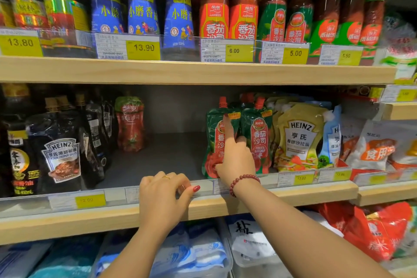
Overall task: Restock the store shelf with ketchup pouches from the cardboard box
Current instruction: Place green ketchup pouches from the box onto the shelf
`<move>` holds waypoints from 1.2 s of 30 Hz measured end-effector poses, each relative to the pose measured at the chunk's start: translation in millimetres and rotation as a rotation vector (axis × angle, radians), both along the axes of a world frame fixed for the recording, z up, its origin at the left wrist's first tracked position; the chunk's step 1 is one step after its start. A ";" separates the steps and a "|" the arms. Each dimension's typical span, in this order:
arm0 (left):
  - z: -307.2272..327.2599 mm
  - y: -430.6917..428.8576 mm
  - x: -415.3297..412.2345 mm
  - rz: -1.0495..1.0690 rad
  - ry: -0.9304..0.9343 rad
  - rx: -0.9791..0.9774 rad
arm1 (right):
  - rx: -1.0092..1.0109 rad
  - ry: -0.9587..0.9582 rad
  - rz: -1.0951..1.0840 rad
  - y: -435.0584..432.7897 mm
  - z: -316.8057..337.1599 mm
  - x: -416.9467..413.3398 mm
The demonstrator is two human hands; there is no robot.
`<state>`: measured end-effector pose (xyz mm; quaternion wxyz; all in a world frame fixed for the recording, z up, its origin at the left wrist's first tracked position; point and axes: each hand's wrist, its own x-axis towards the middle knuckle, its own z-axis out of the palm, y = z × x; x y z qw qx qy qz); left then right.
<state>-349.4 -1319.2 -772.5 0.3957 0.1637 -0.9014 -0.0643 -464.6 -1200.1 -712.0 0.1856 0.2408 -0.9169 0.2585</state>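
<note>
The shelf (203, 73) had an edge of pale wood with a matt finish, and its floor looked like smooth grey board. The ketchup pouches (259, 135) were of glossy plastic film with red plastic caps. The price labels (239, 52) were paper behind clear plastic strips. The right hand (237, 160) wore a bracelet (242, 184) of smooth dark red beads.

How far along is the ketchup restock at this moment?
Partly done: two green ketchup pouches stand at the shelf front. The right hand is touching the left one, while the left hand rests on the shelf edge. A wide bare gap remains; no box is visible.
</note>
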 end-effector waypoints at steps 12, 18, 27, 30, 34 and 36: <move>-2.8 -2.5 -0.7 0.002 0.022 -0.052 | 0.009 -0.087 0.023 -40.3 5.5 -39.1; -5.1 -4.9 -3.4 -0.015 0.045 -0.075 | -0.007 -0.040 0.041 -46.2 1.2 -54.4; -4.4 -5.7 -3.6 0.004 -0.002 -0.051 | 0.038 -0.028 0.054 -41.6 -0.1 -53.4; -4.1 -7.9 -3.8 -0.008 -0.005 -0.033 | 0.085 -0.098 0.073 -31.6 9.7 -44.3; 5.0 -7.8 -3.3 -0.035 0.026 -0.034 | -0.058 0.011 0.205 6.4 11.7 -6.8; 11.0 -4.3 -1.3 -0.038 0.023 -0.013 | -0.140 0.050 0.287 35.2 2.8 17.4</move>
